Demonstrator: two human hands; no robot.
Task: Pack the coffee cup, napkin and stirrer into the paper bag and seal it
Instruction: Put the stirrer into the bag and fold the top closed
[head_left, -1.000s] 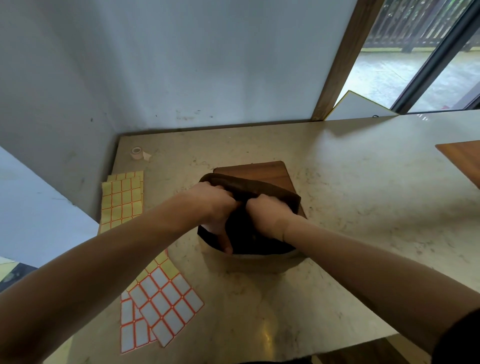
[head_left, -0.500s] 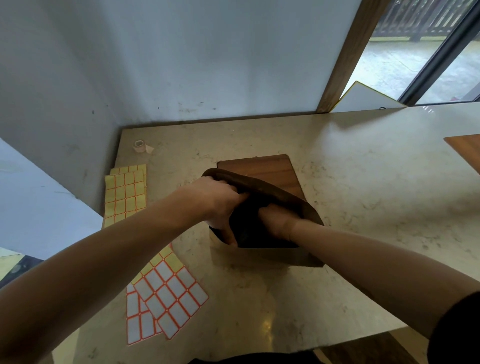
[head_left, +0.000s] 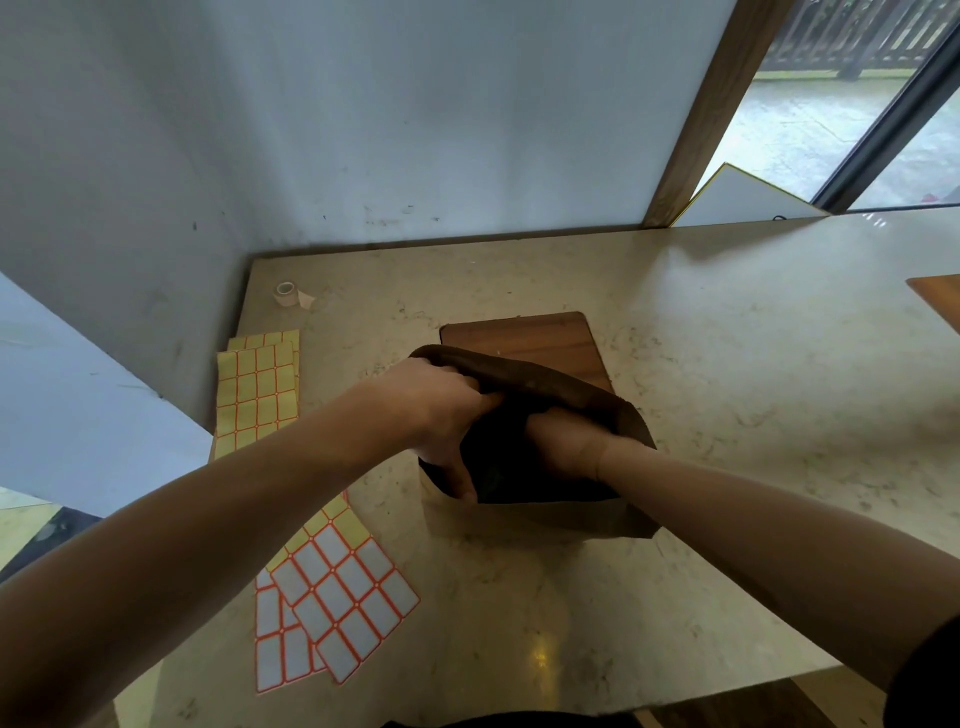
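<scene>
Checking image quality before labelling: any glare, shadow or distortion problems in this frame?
Head view: wide-angle bending bows the wooden window post; a glare spot sits on the beige marble counter; the brown paper bag interior is too shadowed to show contents; the forearms look dim.

- Daylight comes in from the window (head_left: 852, 104) at the upper right of the frame.
- The table (head_left: 727, 322) shines there, and a small yellow glare spot sits low in the middle.
- The wall (head_left: 363, 104) looks dim and bluish.
- The paper bag (head_left: 530, 467) is dark inside.
- Straight lines bend near the edges.
- The near arms look a little blurry.
</scene>
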